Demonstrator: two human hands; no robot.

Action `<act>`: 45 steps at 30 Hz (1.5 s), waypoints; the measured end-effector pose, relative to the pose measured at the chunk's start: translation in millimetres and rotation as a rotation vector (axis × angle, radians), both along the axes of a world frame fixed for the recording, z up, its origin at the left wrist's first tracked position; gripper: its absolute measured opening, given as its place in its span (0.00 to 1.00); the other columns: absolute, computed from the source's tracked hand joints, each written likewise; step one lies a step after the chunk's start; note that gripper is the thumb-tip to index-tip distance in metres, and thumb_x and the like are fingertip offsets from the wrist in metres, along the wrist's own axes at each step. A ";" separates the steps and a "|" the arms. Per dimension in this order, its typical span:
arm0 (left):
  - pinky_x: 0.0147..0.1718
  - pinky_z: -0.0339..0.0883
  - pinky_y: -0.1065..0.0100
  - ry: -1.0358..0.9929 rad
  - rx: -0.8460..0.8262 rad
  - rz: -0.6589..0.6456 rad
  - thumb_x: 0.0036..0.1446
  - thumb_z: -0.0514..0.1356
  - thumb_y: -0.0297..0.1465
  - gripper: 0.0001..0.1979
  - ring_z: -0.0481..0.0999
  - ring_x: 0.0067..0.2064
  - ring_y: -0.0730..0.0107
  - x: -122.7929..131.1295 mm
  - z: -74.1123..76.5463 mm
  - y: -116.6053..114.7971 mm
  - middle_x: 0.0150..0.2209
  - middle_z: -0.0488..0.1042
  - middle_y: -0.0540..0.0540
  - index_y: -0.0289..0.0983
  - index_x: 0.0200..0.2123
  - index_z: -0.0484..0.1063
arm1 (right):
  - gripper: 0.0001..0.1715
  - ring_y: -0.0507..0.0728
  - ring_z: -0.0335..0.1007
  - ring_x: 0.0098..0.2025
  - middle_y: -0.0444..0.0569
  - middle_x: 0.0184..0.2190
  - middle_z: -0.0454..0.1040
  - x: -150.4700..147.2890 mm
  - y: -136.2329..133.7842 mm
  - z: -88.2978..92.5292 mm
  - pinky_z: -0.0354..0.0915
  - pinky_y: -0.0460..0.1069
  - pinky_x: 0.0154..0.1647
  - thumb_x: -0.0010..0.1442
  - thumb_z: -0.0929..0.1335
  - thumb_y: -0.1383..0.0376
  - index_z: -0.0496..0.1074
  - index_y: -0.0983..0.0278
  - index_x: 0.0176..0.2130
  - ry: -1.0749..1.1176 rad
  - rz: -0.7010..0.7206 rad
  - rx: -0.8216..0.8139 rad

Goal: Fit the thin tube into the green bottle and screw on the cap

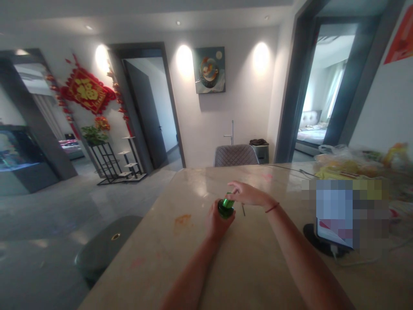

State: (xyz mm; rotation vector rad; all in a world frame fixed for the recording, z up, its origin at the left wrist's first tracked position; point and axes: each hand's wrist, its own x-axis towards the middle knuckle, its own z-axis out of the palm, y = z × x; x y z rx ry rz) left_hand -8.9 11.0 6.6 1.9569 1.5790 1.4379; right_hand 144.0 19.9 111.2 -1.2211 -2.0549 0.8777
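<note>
So the left hand (pixel 215 221) is wrapped round the dark body of a green bottle (pixel 225 212), just below the middle of the frame. The right hand (pixel 248 193) has fingertips at its bright green neck (pixel 229 202); can't tell if they're pinching or just touching. Looks like shiny glass or hard plastic, so I'd guess stiff, fairly light, a bit slippery, maybe breakable. Body's the safest hold imo. Left forearm runs up from bottom centre, right one slants in from lower right, palm down-ish, with a red band (pixel 272 207) on the wrist. Thin dark stick (pixel 243 210) on the table (pixel 180 258) nearby, phone (pixel 335 234) at far right.
</note>
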 end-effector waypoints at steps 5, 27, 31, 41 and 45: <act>0.34 0.63 0.66 0.059 -0.057 0.010 0.40 0.62 0.41 0.26 0.73 0.38 0.62 -0.6 -0.3 0.6 0.37 0.73 0.46 0.40 0.44 0.62 | 0.32 0.56 0.69 0.40 0.56 0.43 0.70 2.2 8.0 -7.9 0.65 0.51 0.42 0.44 0.72 0.63 0.65 0.68 0.49 0.024 0.118 0.057; 0.32 0.63 0.66 0.033 -0.028 0.020 0.39 0.63 0.42 0.27 0.73 0.36 0.63 -1.1 -2.1 0.8 0.36 0.73 0.46 0.40 0.44 0.63 | 0.43 0.54 0.69 0.39 0.55 0.44 0.69 -4.5 5.4 -11.1 0.65 0.49 0.40 0.45 0.72 0.62 0.55 0.65 0.57 0.030 -0.015 0.176; 0.32 0.63 0.66 0.058 -0.032 0.020 0.40 0.62 0.43 0.27 0.73 0.36 0.63 -1.0 -2.3 0.9 0.36 0.73 0.46 0.40 0.44 0.62 | 0.35 0.53 0.68 0.35 0.52 0.37 0.71 -5.9 4.2 -10.1 0.64 0.50 0.39 0.47 0.70 0.62 0.60 0.68 0.53 -0.038 -0.078 0.201; 0.32 0.63 0.66 0.042 -0.016 0.014 0.40 0.62 0.42 0.27 0.73 0.36 0.63 -1.2 -3.7 2.0 0.35 0.73 0.45 0.39 0.44 0.63 | 0.30 0.53 0.67 0.34 0.50 0.33 0.70 -7.8 5.7 -11.7 0.63 0.49 0.37 0.47 0.70 0.62 0.64 0.68 0.49 -0.099 -0.106 0.216; 0.32 0.63 0.66 0.047 -0.018 0.024 0.40 0.62 0.42 0.26 0.73 0.36 0.64 -1.2 -2.8 1.6 0.36 0.73 0.46 0.40 0.44 0.63 | 0.34 0.52 0.67 0.36 0.51 0.38 0.70 -7.5 4.1 -9.1 0.63 0.47 0.37 0.43 0.71 0.63 0.62 0.67 0.50 -0.039 -0.034 0.230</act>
